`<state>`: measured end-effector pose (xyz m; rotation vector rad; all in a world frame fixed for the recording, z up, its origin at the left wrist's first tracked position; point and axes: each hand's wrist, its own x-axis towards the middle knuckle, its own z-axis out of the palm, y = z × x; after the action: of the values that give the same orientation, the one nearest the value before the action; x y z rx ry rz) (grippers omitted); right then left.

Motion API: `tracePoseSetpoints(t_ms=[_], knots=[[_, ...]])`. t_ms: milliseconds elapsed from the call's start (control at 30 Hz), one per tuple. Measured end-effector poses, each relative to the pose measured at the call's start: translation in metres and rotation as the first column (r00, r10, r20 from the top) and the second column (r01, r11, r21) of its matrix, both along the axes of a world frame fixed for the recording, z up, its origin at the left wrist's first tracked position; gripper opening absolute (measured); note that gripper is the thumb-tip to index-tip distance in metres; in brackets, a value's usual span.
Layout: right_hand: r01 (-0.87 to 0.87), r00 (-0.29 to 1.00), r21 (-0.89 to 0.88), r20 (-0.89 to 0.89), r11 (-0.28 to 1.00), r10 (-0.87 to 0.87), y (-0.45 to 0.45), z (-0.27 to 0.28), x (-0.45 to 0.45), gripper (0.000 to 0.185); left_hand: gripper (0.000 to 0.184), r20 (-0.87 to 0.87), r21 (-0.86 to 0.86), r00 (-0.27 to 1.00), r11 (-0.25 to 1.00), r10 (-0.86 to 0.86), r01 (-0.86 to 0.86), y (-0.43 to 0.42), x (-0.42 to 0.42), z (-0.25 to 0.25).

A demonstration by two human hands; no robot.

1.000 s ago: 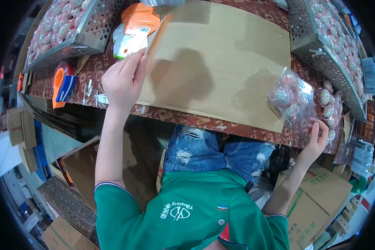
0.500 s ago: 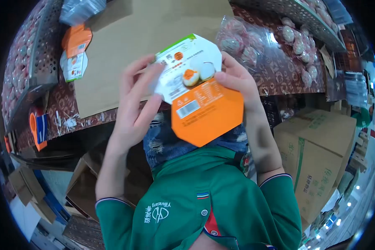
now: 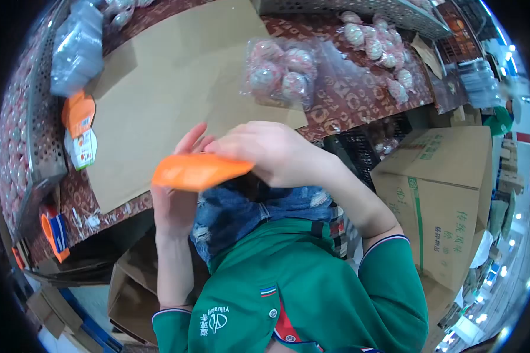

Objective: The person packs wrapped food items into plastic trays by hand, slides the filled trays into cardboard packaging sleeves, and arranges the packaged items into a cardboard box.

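Note:
An orange card [image 3: 201, 172], seen nearly edge-on, is held between my two hands above my lap. My left hand [image 3: 179, 176] is at its left end, with the fingers partly behind it. My right hand [image 3: 265, 150] bends over its right end, the fingers closed on it. Beyond them a brown cardboard sheet [image 3: 171, 76] lies on the patterned table [image 3: 359, 109]. A clear bag of wrapped eggs [image 3: 281, 69] rests on the sheet's right part. More orange and white cards [image 3: 80, 117] lie at the sheet's left edge.
Perforated metal crates [image 3: 47, 123] of wrapped eggs stand at left and top right. Clear plastic trays [image 3: 78, 50] are stacked at upper left. An orange and blue tape dispenser [image 3: 55, 235] lies at left. Loose wrapped eggs [image 3: 374, 47] are at right, with a large carton [image 3: 439, 200] below.
Both hands came together over the lap with a card picked up since the first frame. The card has turned from face-on to nearly edge-on. The view has shifted to the right.

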<state>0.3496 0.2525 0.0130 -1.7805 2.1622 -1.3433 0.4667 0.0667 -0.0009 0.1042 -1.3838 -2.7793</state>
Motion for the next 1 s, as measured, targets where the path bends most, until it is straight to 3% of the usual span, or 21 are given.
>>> tracePoseSetpoints(t_ms=[33,67,100,133,167,200,267,300,367,400,500,567,600,633,667,733,833,900,1000], knots=[[-0.009,0.992,-0.011,-0.130,1.000,0.008,-0.003,0.007,-0.004,0.033,0.094,0.082,-0.144,0.997,0.989,-0.001,0.013,-0.003,0.000,0.014],[-0.001,0.991,-0.013,-0.137,1.000,-0.001,-0.002,0.021,-0.005,0.033,0.094,0.089,-0.171,0.996,0.985,-0.020,0.035,-0.006,0.002,0.025],[0.001,1.000,0.036,-0.007,0.999,0.000,-0.002,0.036,-0.001,0.038,0.094,0.099,-0.198,0.994,0.978,-0.038,0.057,-0.009,0.005,0.032],[-0.009,0.992,0.085,0.125,0.996,-0.002,-0.001,0.043,0.003,0.045,0.083,0.077,-0.114,0.996,0.992,-0.043,0.052,-0.012,0.009,0.035],[0.040,0.971,-0.028,0.236,0.999,-0.032,-0.005,0.041,0.008,0.057,0.074,0.160,-0.123,0.983,0.990,0.088,-0.069,-0.012,0.008,0.038],[0.064,0.937,0.047,0.340,0.997,-0.076,-0.008,0.041,0.011,0.068,0.065,0.242,-0.143,0.946,0.972,0.217,-0.187,-0.013,0.007,0.040],[0.248,0.764,0.167,0.572,0.954,-0.299,-0.028,0.012,0.014,0.072,0.032,0.379,-0.065,0.910,0.986,0.168,-0.155,-0.028,-0.013,0.015],[0.359,0.751,0.192,0.522,0.913,-0.405,-0.040,-0.013,0.010,0.072,0.029,0.423,-0.123,0.853,0.952,0.306,-0.280,-0.018,-0.037,0.001],[0.441,0.715,0.205,0.508,0.874,-0.480,-0.042,-0.023,0.005,0.070,0.030,0.374,-0.155,0.891,0.965,0.258,-0.214,-0.023,-0.058,-0.020],[0.492,0.748,0.101,0.458,0.865,-0.479,-0.037,-0.023,0.003,0.069,0.031,0.386,-0.137,0.892,0.970,0.237,-0.198,-0.022,-0.063,-0.020],[0.583,0.794,-0.010,0.217,0.812,-0.567,0.012,0.003,-0.013,0.061,0.031,0.430,-0.101,0.877,0.977,0.213,-0.188,-0.020,-0.076,-0.017],[0.703,0.688,-0.019,-0.235,0.711,-0.686,0.041,0.014,-0.047,0.070,0.031,0.393,-0.176,0.875,0.958,0.281,-0.228,-0.026,-0.091,-0.031],[0.729,0.654,0.038,-0.330,0.683,-0.680,0.047,0.007,-0.067,0.073,0.033,0.365,-0.336,0.873,0.920,0.324,-0.201,-0.034,-0.101,-0.051],[0.755,0.621,0.092,-0.419,0.649,-0.662,0.050,-0.003,-0.084,0.077,0.034,0.376,-0.329,0.873,0.925,0.311,-0.188,-0.029,-0.110,-0.046],[0.707,0.700,0.248,-0.379,0.662,-0.606,0.049,-0.014,-0.100,0.088,0.035,0.388,-0.324,0.872,0.930,0.298,-0.174,-0.019,-0.119,-0.036],[0.634,0.769,0.382,-0.401,0.672,-0.498,0.043,-0.011,-0.111,0.092,0.032,0.366,-0.183,0.892,0.960,0.267,-0.212,-0.019,-0.137,-0.042],[0.529,0.838,0.422,-0.397,0.736,-0.375,0.039,0.002,-0.110,0.080,0.032,0.384,-0.097,0.901,0.979,0.204,-0.181,-0.030,-0.147,-0.045],[0.435,0.884,0.401,-0.358,0.806,-0.300,0.036,-0.002,-0.100,0.072,0.035,0.407,0.039,0.912,0.997,0.046,-0.068,-0.034,-0.148,-0.039],[0.331,0.927,0.272,-0.273,0.904,-0.257,0.031,-0.011,-0.081,0.066,0.036,0.491,-0.071,0.871,0.997,0.039,-0.004,-0.016,-0.138,-0.018]])
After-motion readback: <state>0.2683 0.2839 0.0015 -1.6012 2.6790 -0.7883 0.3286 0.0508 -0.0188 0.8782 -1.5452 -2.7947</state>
